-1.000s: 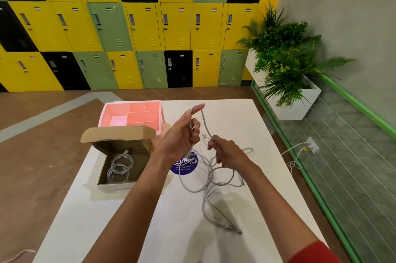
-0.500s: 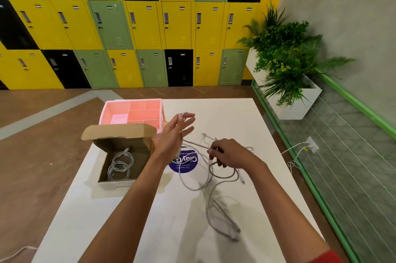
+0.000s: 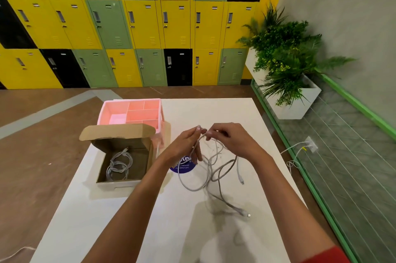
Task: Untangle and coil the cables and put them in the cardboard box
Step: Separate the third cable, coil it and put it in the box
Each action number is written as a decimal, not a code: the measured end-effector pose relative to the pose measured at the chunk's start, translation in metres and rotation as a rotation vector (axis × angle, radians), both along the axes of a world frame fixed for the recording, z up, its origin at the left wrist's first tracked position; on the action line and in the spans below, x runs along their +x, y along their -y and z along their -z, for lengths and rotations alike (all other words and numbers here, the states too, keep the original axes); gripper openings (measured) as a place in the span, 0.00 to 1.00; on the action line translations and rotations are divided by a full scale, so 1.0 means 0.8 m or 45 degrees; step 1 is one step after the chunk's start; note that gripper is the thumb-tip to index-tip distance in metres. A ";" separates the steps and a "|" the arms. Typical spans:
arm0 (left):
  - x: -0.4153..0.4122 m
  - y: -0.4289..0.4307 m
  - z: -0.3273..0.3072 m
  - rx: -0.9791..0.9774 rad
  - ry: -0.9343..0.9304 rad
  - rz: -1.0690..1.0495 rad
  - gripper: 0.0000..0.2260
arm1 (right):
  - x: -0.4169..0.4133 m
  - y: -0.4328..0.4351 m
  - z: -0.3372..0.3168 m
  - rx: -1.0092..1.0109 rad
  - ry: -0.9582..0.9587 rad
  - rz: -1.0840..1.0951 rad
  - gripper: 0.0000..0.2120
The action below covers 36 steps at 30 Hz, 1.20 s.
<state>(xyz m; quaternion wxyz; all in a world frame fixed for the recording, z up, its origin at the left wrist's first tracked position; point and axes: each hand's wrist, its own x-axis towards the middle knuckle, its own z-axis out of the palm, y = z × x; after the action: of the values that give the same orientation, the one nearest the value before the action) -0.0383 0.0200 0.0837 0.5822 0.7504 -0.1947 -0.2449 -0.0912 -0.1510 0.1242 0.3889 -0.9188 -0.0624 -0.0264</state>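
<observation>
Cable hangs limp and light between your left hand and right hand, both pinching it above the worktop, loops trailing down. Take it near a plug; coil toward the cardboard box.

Sticker half hidden behind left hand; text unreadable.

The left hand and right hand are bare, forearms too; a red sleeve covers the right upper arm.
</observation>
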 end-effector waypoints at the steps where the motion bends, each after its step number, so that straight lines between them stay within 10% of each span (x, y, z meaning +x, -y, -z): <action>1: 0.000 0.001 -0.002 -0.008 -0.034 0.047 0.20 | 0.001 0.002 0.001 0.005 0.038 0.048 0.12; 9: -0.004 -0.001 -0.022 -0.603 -0.677 0.399 0.25 | 0.005 0.004 0.005 0.211 -0.028 0.179 0.18; 23: 0.008 -0.003 -0.012 -0.986 -1.147 0.604 0.21 | -0.005 -0.016 -0.002 0.614 -0.209 0.064 0.22; 36: -0.006 -0.002 -0.035 -0.012 -0.120 0.042 0.19 | 0.006 -0.013 0.007 0.591 0.019 0.313 0.17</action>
<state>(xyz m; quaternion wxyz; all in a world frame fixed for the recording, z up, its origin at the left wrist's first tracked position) -0.0431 0.0214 0.1118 0.5903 0.7319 -0.1804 -0.2887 -0.0866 -0.1405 0.1185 0.5828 -0.8054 0.0544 -0.0939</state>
